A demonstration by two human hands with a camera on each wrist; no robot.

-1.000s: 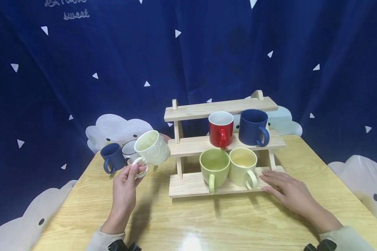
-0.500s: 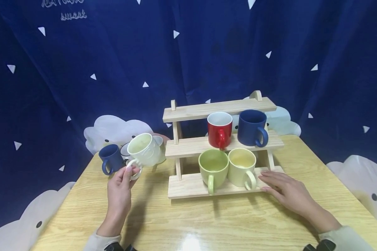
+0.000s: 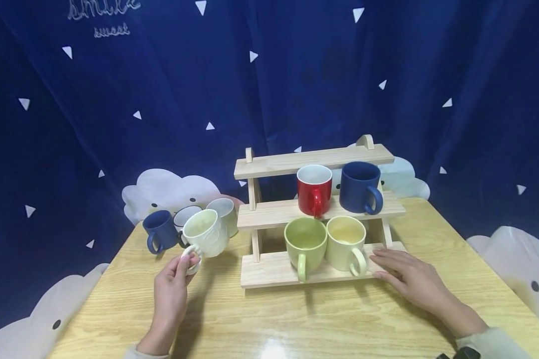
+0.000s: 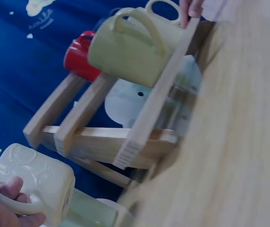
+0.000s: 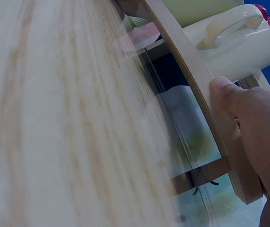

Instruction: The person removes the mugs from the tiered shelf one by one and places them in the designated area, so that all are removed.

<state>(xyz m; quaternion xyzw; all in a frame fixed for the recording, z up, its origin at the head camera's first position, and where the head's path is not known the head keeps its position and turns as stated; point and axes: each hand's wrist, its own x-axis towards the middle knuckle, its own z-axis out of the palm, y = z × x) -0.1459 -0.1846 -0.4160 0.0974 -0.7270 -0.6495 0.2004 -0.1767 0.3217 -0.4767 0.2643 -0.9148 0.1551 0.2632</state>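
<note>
My left hand pinches the handle of a cream mug with a raised pattern. In the left wrist view, that mug shows its embossed side, with fingers and thumb about its handle. The mug is tilted, left of the wooden three-tier shelf. My right hand rests at the right end of the lowest board, its fingers extended on top. Its thumb presses the board's front edge in the right wrist view. Near those fingertips stands a pale yellow mug, beside a green mug.
A red mug and a navy mug stand on the middle board; the top board is above them. Left on the table are a blue mug, a dark-rimmed white mug and a pale mug.
My left hand has carried the cream mug left and lower, away from the shelf, uncovering the pale mug behind it. The right hand stays at the shelf. The head view has tilted slightly up.
</note>
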